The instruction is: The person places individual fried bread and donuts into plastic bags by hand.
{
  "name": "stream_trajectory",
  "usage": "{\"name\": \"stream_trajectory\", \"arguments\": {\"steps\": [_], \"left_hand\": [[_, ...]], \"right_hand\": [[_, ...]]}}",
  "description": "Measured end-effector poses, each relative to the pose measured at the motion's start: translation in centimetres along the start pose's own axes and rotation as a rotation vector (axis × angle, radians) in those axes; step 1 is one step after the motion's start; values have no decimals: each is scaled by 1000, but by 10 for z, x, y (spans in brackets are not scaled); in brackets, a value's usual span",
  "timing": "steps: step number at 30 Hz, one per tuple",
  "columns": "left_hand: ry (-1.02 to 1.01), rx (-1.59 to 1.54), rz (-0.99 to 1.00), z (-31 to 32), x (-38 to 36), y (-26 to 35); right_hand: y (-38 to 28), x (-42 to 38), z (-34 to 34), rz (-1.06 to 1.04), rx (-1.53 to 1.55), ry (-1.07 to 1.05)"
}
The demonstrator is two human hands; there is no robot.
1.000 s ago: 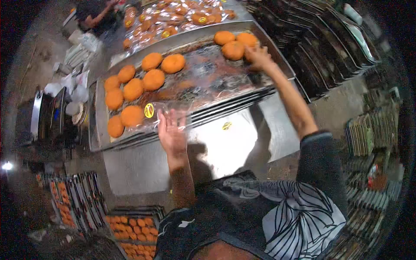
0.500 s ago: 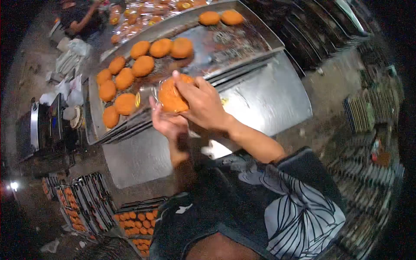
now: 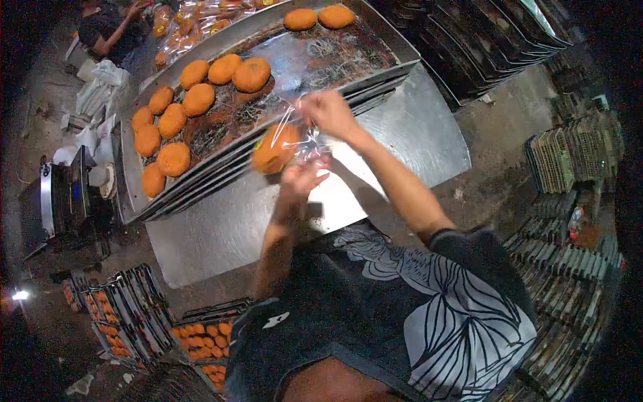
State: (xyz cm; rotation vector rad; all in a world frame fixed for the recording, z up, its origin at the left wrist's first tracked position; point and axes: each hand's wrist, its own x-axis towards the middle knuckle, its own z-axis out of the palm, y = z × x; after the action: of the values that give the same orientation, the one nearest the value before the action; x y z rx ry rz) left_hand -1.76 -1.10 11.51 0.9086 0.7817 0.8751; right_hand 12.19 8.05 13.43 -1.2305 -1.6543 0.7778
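Note:
A round orange-brown bun (image 3: 273, 154) sits inside a clear plastic bag (image 3: 309, 142) with a small yellow mark, over the front edge of the tray. My left hand (image 3: 303, 178) is closed on the lower part of the bag's open end. Up and to the right, my right hand (image 3: 329, 115) pinches the bag's upper edge with its fingers together. Beyond the hands, the greasy metal baking tray (image 3: 221, 159) holds several loose buns (image 3: 199, 100), most on its left side and two at the far end.
The tray rests on stacked trays above a shiny metal table (image 3: 207, 241). Bagged buns (image 3: 194, 33) lie behind it, near another person (image 3: 107, 30). Dark trays (image 3: 469, 40) stand at upper right, crates (image 3: 562, 161) at right. Racks of buns (image 3: 201, 342) are at lower left.
The bun has gone from between both hands to hanging in the bag. My right hand has moved up and right, drawing the bag's edge out. The view has shifted slightly.

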Motion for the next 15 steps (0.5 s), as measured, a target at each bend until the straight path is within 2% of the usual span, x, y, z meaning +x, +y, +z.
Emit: {"name": "stream_trajectory", "arguments": {"steps": [1, 3, 4, 5, 6, 7, 8, 9, 10, 11, 12, 13, 14, 15], "left_hand": [[-127, 127, 29, -9, 8, -22], [-149, 557, -86, -9, 27, -86], [-146, 550, -92, -14, 30, -115], [-126, 930, 205, -20, 33, -141], [-101, 1308, 518, -30, 37, -160], [-85, 1248, 520, -39, 44, -174], [-219, 1439, 454, -60, 62, -199], [-359, 1614, 367, -72, 70, -215], [-384, 1148, 390, -80, 60, -214], [-387, 685, 416, -85, 57, -198], [-404, 465, 418, -82, 54, -176], [-418, 243, 411, -76, 51, -155], [-318, 602, 219, -74, 54, -145], [-211, 954, 13, -67, 56, -132]], "right_hand": [[-8, 26, -9, -198, -156, 122], [-51, 82, -15, -254, -157, 367], [-67, 104, -16, -275, -77, 267], [-75, 117, -17, -299, 5, 170], [-61, 107, -12, -303, 12, 173], [-36, 84, 0, -436, -57, 225], [-16, 60, 9, -575, -127, 280], [-4, 9, 0, -382, 37, 25], [18, -38, -8, -59, 152, -239], [31, -81, -13, 355, -15, -364], [41, -119, -19, 404, 105, -396], [100, -164, -5, 363, 292, -390], [83, -171, -16, 381, 192, -492], [87, -175, -15, 407, 133, -504]]}}
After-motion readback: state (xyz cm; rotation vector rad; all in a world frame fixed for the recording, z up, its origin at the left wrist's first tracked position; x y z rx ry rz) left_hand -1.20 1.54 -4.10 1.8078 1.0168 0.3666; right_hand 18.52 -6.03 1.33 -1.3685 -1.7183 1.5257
